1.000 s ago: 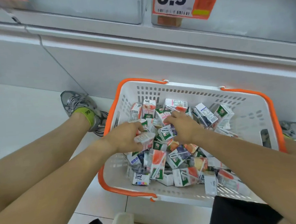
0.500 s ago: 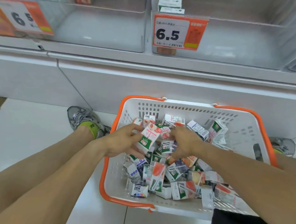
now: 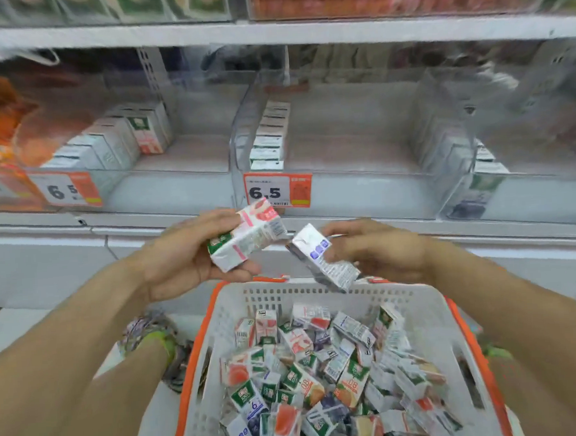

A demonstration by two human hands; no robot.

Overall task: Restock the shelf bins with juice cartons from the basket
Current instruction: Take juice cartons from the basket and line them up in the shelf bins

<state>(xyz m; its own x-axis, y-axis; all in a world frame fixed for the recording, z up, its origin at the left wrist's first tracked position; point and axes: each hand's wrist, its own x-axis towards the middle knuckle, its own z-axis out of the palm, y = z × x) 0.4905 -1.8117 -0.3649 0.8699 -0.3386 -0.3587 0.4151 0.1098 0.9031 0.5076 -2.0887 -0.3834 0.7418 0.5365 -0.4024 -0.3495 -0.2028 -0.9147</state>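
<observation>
Price tags read "6.5" (image 3: 277, 192) on the middle bin front and "6 5" (image 3: 65, 191) on the left bin. Carton print is too blurred to read. Left hand (image 3: 181, 254) grips a pink-and-white carton (image 3: 247, 235); right hand (image 3: 379, 251) pinches a white-and-blue carton (image 3: 322, 257). Both are raised over the basket's (image 3: 430, 310) far rim, below the shelf edge. Basket holds a loose pile of cartons (image 3: 323, 377). Middle bin (image 3: 342, 140) has one row of cartons (image 3: 269, 134) along its left wall.

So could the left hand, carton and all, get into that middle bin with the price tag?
Probably yes. The left hand holds its pink carton just below the middle bin, whose top looks open, with only one row of cartons inside.
</observation>
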